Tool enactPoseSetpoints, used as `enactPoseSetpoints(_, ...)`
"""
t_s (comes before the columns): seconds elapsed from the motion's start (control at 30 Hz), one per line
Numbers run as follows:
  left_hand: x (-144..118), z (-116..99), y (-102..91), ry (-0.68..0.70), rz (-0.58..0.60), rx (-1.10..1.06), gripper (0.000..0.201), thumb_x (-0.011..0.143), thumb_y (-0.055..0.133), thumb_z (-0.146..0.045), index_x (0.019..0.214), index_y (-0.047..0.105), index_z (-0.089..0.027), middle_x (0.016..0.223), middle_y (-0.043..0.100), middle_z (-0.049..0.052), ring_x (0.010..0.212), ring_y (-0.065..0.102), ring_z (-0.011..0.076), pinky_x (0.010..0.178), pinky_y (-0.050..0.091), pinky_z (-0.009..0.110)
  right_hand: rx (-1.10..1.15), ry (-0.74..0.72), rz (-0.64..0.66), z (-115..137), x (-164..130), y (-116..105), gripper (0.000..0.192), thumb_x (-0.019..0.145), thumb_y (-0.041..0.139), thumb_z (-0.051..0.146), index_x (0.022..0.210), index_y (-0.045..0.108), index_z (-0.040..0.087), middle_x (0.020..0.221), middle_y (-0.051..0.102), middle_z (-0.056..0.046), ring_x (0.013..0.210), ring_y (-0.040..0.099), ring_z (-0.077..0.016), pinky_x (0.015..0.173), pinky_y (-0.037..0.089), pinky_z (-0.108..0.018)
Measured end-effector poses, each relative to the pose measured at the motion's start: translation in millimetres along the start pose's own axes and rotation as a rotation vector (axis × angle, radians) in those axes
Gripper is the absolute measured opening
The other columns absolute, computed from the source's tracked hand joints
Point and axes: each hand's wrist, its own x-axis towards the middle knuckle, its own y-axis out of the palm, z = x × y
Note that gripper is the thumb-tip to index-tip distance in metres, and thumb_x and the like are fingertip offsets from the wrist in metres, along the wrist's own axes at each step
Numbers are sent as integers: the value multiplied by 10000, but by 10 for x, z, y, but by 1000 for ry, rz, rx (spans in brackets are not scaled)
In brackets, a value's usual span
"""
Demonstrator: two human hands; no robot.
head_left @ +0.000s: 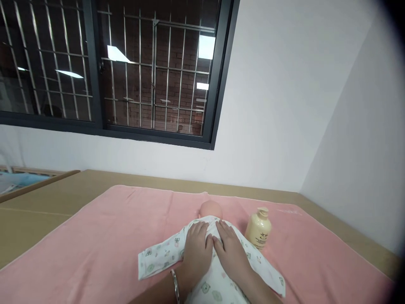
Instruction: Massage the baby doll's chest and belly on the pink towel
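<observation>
A baby doll (210,209) lies on a pink towel (95,245), head pointing away from me, dressed in a white printed garment (161,253) with its sleeves spread out. My left hand (196,249) rests flat on the doll's chest, a bangle on its wrist. My right hand (230,249) lies flat beside it on the chest, and the fingers of both hands touch at the middle. Neither hand holds anything. A cream lotion bottle (258,229) stands just right of the doll's shoulder, close to my right hand.
The towel covers a tan bed surface (38,211) that runs to a white wall (278,105). A dark barred window (126,67) fills the upper left. A wooden frame edge (31,185) shows at far left.
</observation>
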Motion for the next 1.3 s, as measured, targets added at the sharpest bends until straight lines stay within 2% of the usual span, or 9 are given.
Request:
enactPoseSetpoints(0.23,-16,0,18,38,-31,35,355,880,408,-183,1164,620,-163,1197,648,114,1132,578,276,1021,444,505,11,-13,13,-16,-8,-3,548,953,366,400,1429,437,138,1498,380,-89,1404,310,-248,1177,216,-453)
enactPoseSetpoints(0.4,-78,-19,31,197,-52,96,357,884,381,-156,1142,625,-196,1191,639,104,1130,567,275,1009,438,510,91,-27,56,-91,44,-84,548,943,398,432,1420,451,166,1490,398,-72,1401,318,-240,1170,231,-454)
enactPoseSetpoints(0.5,-76,-20,31,129,-30,97,368,874,393,-166,1177,602,-181,1197,634,112,1126,565,283,994,443,505,113,-24,52,-111,56,-112,545,939,409,444,1404,474,167,1485,405,-74,1399,324,-242,1166,235,-457)
enactPoseSetpoints(0.63,-26,20,39,-12,6,89,397,873,430,-227,1231,579,-139,1271,603,141,1197,533,302,1041,408,514,-19,38,19,35,-35,-92,540,950,354,403,1394,485,125,1472,417,-110,1391,338,-264,1143,284,-460)
enactPoseSetpoints(0.73,-7,52,56,-18,23,92,404,873,441,-244,1230,588,-125,1319,576,157,1248,502,312,1075,376,530,-175,48,37,208,-146,-84,513,940,353,348,1365,524,117,1426,474,-128,1356,398,-277,1111,342,-443)
enactPoseSetpoints(0.83,-17,62,70,51,4,91,397,892,406,-225,1238,587,-153,1300,597,135,1231,526,291,1074,387,527,-227,25,62,276,-189,-105,491,923,378,310,1347,547,127,1402,503,-123,1340,421,-281,1111,342,-438)
enactPoseSetpoints(1.03,-42,53,80,268,12,139,403,885,367,-156,1211,604,-139,1251,630,136,1184,563,281,1051,427,515,15,33,45,16,-4,-116,518,934,372,339,1402,479,141,1479,412,-84,1396,329,-257,1152,271,-441)
enactPoseSetpoints(1.13,-40,41,78,262,12,147,406,882,365,-144,1208,606,-146,1249,632,130,1184,562,272,1054,429,507,3,38,40,-78,47,-83,539,942,365,345,1421,442,110,1487,398,-101,1408,302,-259,1169,214,-446)
enactPoseSetpoints(1.3,-37,33,78,230,23,159,408,907,339,-164,1225,594,-150,1270,622,114,1200,548,256,1064,422,487,-39,26,39,-70,24,-62,529,947,356,325,1413,448,93,1477,413,-116,1394,328,-248,1166,211,-430)
